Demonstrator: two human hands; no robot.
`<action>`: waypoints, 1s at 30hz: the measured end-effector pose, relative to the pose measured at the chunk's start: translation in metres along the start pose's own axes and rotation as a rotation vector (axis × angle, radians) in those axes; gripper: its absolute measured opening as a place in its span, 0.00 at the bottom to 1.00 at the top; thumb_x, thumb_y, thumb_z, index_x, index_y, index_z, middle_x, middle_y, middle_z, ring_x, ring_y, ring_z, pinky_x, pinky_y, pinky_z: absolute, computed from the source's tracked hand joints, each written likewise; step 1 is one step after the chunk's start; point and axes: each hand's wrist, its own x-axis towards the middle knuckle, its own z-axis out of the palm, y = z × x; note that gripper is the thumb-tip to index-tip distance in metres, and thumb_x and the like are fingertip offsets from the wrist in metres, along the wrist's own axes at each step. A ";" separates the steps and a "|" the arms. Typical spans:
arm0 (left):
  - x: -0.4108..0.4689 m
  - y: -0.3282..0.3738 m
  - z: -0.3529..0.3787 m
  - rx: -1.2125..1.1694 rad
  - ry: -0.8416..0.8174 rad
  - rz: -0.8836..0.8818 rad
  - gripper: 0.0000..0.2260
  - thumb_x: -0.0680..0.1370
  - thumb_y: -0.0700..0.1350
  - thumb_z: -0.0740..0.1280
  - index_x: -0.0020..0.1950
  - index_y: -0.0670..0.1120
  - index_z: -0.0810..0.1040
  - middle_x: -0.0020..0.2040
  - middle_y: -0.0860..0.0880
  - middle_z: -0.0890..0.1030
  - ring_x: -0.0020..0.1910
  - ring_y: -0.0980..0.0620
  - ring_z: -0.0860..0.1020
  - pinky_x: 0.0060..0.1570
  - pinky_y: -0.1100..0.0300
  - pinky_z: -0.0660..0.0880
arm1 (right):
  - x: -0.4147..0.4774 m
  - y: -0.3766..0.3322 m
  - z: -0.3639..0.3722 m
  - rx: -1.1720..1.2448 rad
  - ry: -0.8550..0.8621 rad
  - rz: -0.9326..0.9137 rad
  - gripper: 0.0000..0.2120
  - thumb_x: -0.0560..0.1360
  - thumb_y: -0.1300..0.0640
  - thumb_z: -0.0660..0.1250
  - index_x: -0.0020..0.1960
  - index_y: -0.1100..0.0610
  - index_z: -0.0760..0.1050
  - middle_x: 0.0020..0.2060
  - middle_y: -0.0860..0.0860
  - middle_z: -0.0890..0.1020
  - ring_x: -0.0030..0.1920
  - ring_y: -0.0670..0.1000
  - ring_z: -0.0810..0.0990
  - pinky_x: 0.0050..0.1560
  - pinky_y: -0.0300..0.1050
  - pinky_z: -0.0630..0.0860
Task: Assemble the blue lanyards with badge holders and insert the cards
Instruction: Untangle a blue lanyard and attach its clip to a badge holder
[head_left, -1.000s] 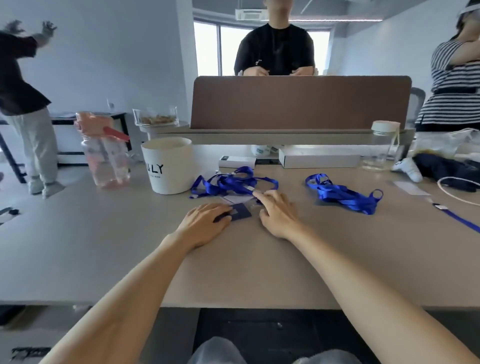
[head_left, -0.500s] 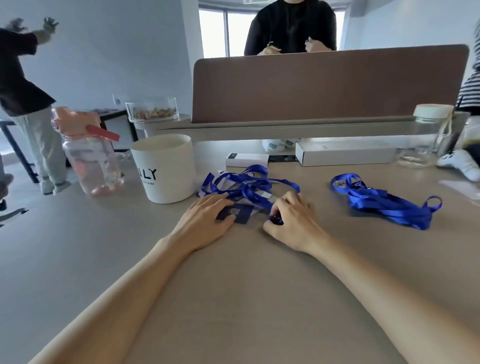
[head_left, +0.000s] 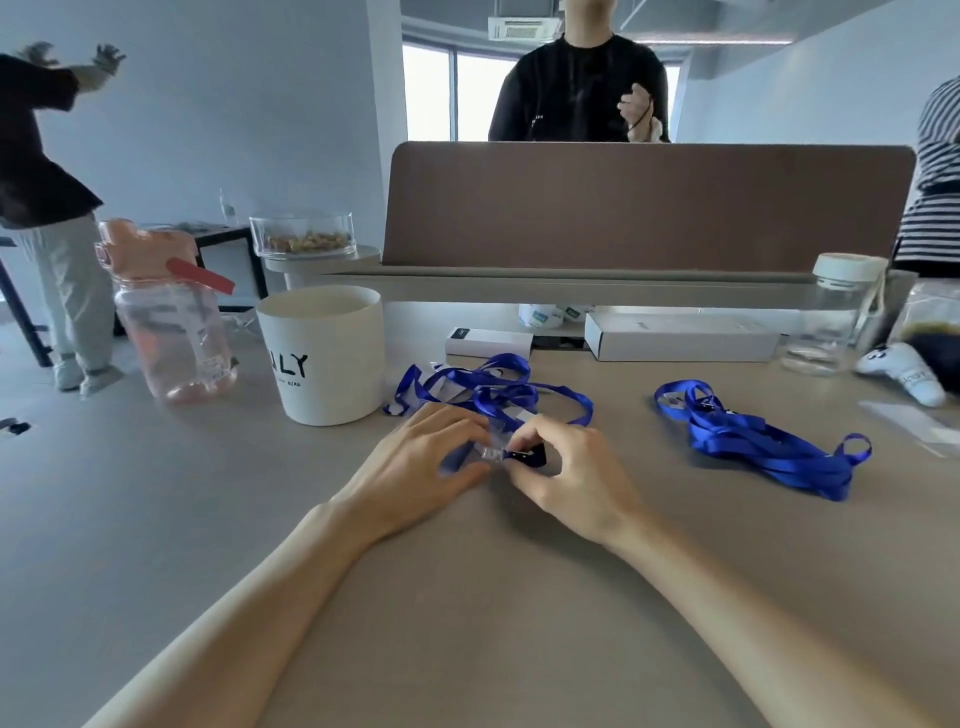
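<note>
On the grey surface (head_left: 156, 519) of an office, the step looks like clipping: the left hand (head_left: 415, 462) grips the badge holder (head_left: 491, 453) while the right hand (head_left: 566, 467) pinches the lanyard clip (head_left: 527, 456) at its slot, just nearer than the tangled blue lanyards (head_left: 493, 387). Next, the clip probably needs threading through and snapping closed. Half a second ago the left hand lay flat on the holder, apart from the right.

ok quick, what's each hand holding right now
Left hand: closed, grips the clear badge holder.
Right hand: closed, pinches the dark lanyard clip right next to the holder.
</note>
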 end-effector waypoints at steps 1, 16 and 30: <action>0.001 0.001 -0.002 0.001 0.013 0.012 0.12 0.76 0.58 0.67 0.56 0.54 0.79 0.60 0.60 0.76 0.62 0.59 0.71 0.59 0.58 0.72 | 0.000 -0.001 0.000 0.015 0.002 0.019 0.04 0.71 0.61 0.73 0.44 0.56 0.79 0.37 0.44 0.82 0.41 0.44 0.79 0.42 0.31 0.73; -0.001 0.011 -0.004 0.120 0.133 0.080 0.09 0.75 0.55 0.67 0.46 0.51 0.79 0.56 0.57 0.77 0.54 0.59 0.71 0.48 0.63 0.71 | -0.002 -0.003 0.004 0.089 0.017 0.050 0.06 0.73 0.61 0.72 0.48 0.53 0.82 0.41 0.46 0.84 0.42 0.41 0.80 0.42 0.29 0.73; 0.000 0.015 -0.004 0.131 0.133 0.094 0.08 0.77 0.54 0.67 0.47 0.51 0.80 0.50 0.59 0.78 0.50 0.58 0.73 0.42 0.64 0.73 | 0.000 -0.006 0.002 0.186 -0.005 0.106 0.07 0.73 0.62 0.72 0.46 0.51 0.80 0.43 0.45 0.83 0.46 0.41 0.80 0.46 0.28 0.73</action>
